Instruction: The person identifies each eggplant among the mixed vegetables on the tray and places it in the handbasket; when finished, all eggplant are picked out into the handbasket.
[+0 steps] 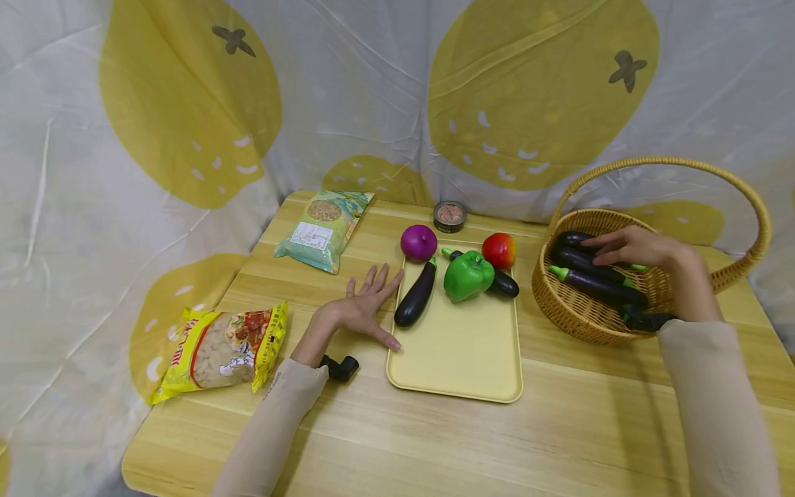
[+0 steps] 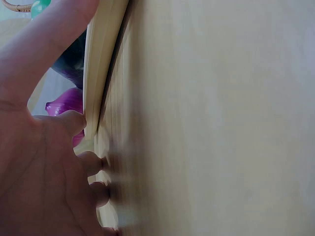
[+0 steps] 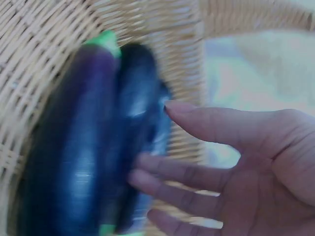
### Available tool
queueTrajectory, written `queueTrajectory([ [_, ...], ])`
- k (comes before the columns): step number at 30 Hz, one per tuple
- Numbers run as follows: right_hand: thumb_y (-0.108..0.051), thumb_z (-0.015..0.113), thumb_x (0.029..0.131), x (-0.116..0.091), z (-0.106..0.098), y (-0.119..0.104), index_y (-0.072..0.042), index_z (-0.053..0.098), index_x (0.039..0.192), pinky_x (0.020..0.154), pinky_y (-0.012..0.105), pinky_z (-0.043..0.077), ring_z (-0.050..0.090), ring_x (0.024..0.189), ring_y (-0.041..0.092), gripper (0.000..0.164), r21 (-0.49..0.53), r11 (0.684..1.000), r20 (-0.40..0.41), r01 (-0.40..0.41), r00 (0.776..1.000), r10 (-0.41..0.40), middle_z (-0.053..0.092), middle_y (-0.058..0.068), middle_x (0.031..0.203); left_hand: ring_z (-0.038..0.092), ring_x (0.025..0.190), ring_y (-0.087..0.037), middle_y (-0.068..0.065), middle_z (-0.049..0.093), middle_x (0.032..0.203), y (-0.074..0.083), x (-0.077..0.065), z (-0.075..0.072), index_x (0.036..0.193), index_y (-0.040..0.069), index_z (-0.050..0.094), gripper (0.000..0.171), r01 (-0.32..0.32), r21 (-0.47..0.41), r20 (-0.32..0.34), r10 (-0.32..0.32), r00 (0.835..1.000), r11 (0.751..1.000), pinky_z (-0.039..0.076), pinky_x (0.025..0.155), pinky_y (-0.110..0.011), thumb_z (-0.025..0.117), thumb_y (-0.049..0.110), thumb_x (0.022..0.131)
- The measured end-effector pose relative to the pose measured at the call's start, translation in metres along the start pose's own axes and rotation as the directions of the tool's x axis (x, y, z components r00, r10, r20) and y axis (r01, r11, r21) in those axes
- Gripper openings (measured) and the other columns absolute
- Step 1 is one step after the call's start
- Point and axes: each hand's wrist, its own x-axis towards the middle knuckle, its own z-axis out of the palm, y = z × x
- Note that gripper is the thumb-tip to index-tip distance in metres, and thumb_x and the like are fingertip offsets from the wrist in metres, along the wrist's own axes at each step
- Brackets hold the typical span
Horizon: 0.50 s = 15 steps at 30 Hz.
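My left hand (image 1: 357, 310) spreads its fingers at the left edge of the yellow tray (image 1: 459, 366), the thumb over its rim. Near that edge lies an eggplant (image 1: 415, 297). A green bell pepper (image 1: 467, 277) sits over a second eggplant (image 1: 506, 285), beside a purple onion (image 1: 419, 242) and a red-yellow round fruit (image 1: 499, 250). My right hand (image 1: 646, 250) reaches into the wicker basket (image 1: 555, 314), where three eggplants (image 1: 602, 288) lie side by side. In the right wrist view its loosely extended fingers (image 3: 182, 169) overlap the farther eggplants, thumb apart, gripping nothing.
A small round can (image 1: 450, 216) stands behind the tray. Left of it lie a green-blue bag (image 1: 324, 231) and a yellow packet (image 1: 226, 348). The basket's tall handle (image 1: 658, 161) arches above my right hand. A patterned cloth (image 1: 360, 83) hangs behind the table.
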Motion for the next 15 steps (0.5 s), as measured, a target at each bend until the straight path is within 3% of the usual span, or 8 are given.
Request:
queueTrajectory([
  [4,-0.022,0.059,0.106,-0.018,-0.007,-0.038,0.003,0.046,0.153,0.081,0.028,0.054,0.067,0.113,0.024,0.054,-0.059,0.997,-0.012,0.058,0.998,-0.059,0.058,0.031,0.144,-0.027,0.157,-0.04,-0.019,-0.026,0.17,-0.001,0.0,0.0,0.166,0.021,-0.013,0.142,0.004,0.005,-0.001,-0.004,1.0,1.0,-0.015,0.121,-0.072,0.088,0.058,0.074],
  [6,-0.024,0.058,0.107,-0.029,-0.007,-0.064,-0.001,0.049,0.152,0.08,0.025,0.054,0.067,0.117,0.025,0.052,-0.073,0.993,-0.061,0.096,0.993,-0.101,0.06,0.025,0.145,-0.027,0.157,-0.04,-0.018,-0.026,0.17,-0.001,-0.001,0.0,0.166,0.021,-0.013,0.142,0.006,0.005,-0.001,-0.006,1.0,1.0,-0.015,0.121,-0.073,0.088,0.058,0.074],
  [10,-0.024,0.062,0.105,-0.041,0.008,-0.112,-0.015,0.059,0.147,0.084,0.02,0.054,0.068,0.114,0.014,0.043,-0.07,0.968,-0.18,0.243,0.951,-0.252,0.066,0.01,0.141,-0.027,0.157,-0.04,-0.018,-0.026,0.17,-0.001,-0.001,-0.001,0.166,0.021,-0.013,0.142,0.006,0.001,0.0,-0.006,1.0,1.0,-0.015,0.121,-0.072,0.088,0.058,0.074],
  [15,-0.025,0.07,0.1,-0.03,0.045,-0.15,-0.025,0.06,0.146,0.103,0.044,0.052,0.06,0.132,0.024,0.047,-0.029,0.919,-0.207,0.394,0.897,-0.391,0.059,0.004,0.149,-0.029,0.157,-0.038,-0.017,-0.027,0.17,0.001,0.0,-0.001,0.166,0.022,-0.015,0.142,0.003,0.01,0.009,-0.003,1.0,1.0,-0.016,0.122,-0.071,0.088,0.058,0.075],
])
